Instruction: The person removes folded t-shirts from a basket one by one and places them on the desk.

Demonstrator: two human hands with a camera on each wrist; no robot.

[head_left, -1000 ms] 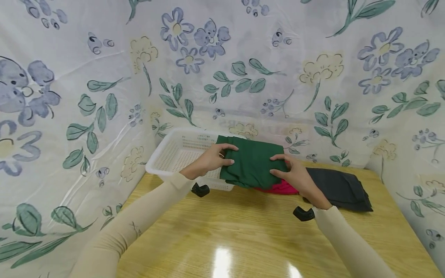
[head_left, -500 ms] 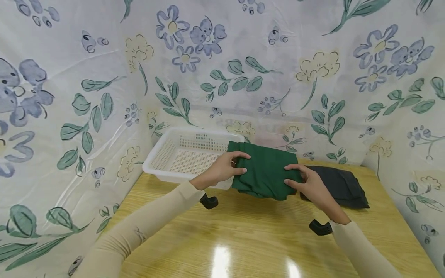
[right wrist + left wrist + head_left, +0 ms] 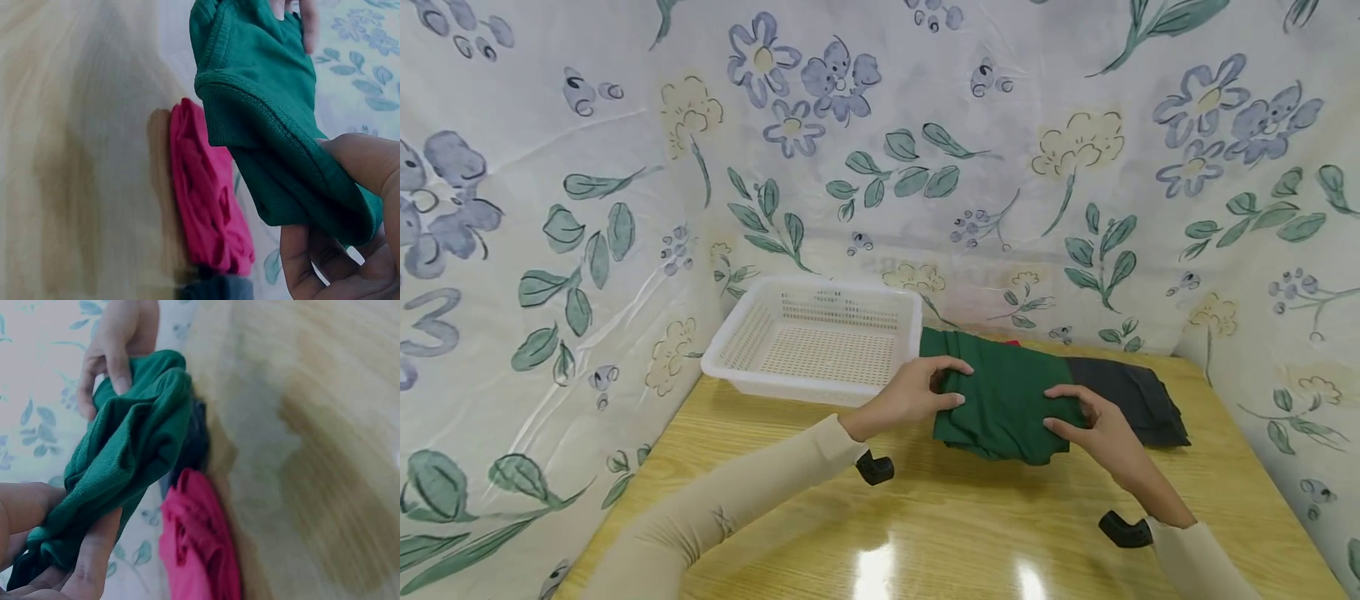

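A folded green garment (image 3: 1003, 400) is held above the table, with stitched seams along its edge in the right wrist view. My left hand (image 3: 913, 396) grips its left side, the thumb on one face and fingers curled beneath. At its right side, my right hand (image 3: 1101, 429) pinches the layers between thumb and fingers. Below and behind it lies a folded pink garment (image 3: 209, 194), almost wholly hidden in the head view. A folded dark grey garment (image 3: 1138, 400) lies to the right, partly covered by the green one.
A white perforated plastic basket (image 3: 805, 390) stands at the back left, close to the green garment's left edge. The glossy wooden table (image 3: 790, 525) is bounded by floral fabric walls (image 3: 955, 217) at the back and sides.
Both hands have carried the green garment rightward and nearer to me, away from over the basket. More of the basket's right side now shows, while the pink garment is more covered.
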